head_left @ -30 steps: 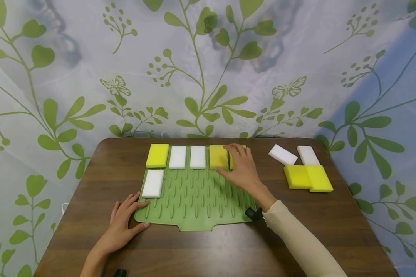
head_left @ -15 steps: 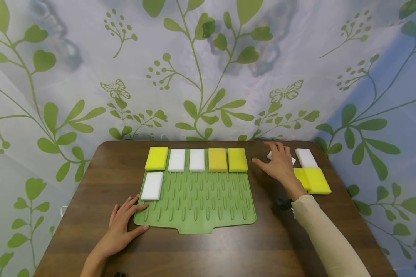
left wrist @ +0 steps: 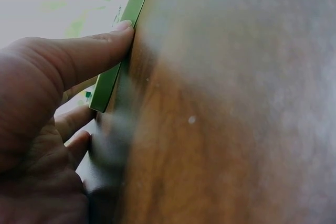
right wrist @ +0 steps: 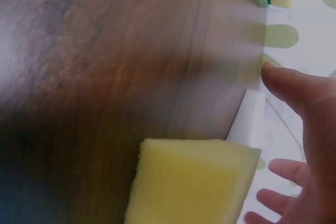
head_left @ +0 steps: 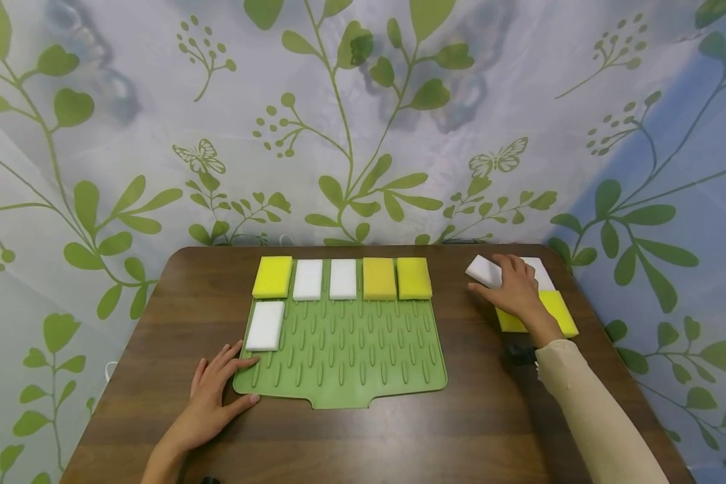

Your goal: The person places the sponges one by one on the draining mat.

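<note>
My left hand [head_left: 210,400] rests at the left front corner of a green ridged mat [head_left: 351,356]. In the left wrist view the thumb [left wrist: 105,48] touches the mat's edge. At the right of the table, my right hand [head_left: 517,289] is over a white sponge block [head_left: 484,270], thumb and fingers spread apart. In the right wrist view the white block [right wrist: 249,121] lies beyond a yellow sponge [right wrist: 191,182], below the thumb [right wrist: 289,85]. The hand partly hides a second white block [head_left: 540,272] and the yellow sponges [head_left: 559,312].
Along the mat's back edge stand a yellow sponge [head_left: 273,277], two white blocks [head_left: 308,279], an orange-yellow sponge [head_left: 379,279] and another yellow sponge [head_left: 414,278]. One white block [head_left: 265,326] lies at its left side. A patterned cloth [head_left: 351,121] hangs behind the wooden table [head_left: 363,447].
My right hand has left the yellow sponge at the mat's back right corner and moved right to the loose white block. My left hand has stayed at the mat's corner.
</note>
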Demonstrator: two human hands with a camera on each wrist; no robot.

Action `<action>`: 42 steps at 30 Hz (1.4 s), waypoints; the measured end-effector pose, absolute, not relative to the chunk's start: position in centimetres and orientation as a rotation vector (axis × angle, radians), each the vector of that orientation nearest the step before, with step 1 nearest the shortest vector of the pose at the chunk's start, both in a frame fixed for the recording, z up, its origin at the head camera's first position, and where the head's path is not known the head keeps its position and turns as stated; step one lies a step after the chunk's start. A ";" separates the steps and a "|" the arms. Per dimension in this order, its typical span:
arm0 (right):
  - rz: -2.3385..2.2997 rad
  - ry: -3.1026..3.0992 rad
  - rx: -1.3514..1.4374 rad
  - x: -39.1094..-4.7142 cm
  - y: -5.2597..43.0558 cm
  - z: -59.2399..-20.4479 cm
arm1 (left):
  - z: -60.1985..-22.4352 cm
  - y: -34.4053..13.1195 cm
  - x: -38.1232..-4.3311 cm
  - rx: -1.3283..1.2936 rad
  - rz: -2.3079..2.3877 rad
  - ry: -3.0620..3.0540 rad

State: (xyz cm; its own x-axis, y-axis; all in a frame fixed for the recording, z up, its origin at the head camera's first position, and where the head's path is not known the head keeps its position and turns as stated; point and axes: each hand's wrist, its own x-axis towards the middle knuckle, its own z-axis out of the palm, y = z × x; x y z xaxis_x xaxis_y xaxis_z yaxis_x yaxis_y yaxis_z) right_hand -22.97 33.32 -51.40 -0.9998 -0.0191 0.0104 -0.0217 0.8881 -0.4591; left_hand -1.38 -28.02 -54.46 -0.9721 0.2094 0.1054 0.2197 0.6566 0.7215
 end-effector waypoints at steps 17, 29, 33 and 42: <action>0.704 -3.167 0.002 -22.1 32.4 -51.4 | -54.5 -28.1 -1.6 -0.372 -1.236 -2.851; 0.893 -3.208 0.392 -22.2 31.8 -50.6 | -54.4 -27.9 -1.5 -0.378 -1.226 -2.844; 0.920 -3.231 0.433 -22.8 31.9 -50.4 | -54.4 -27.9 -1.5 -0.381 -1.232 -2.841; 0.857 -3.314 0.414 -24.4 32.6 -50.8 | -54.6 -28.0 -1.4 -0.380 -1.241 -2.846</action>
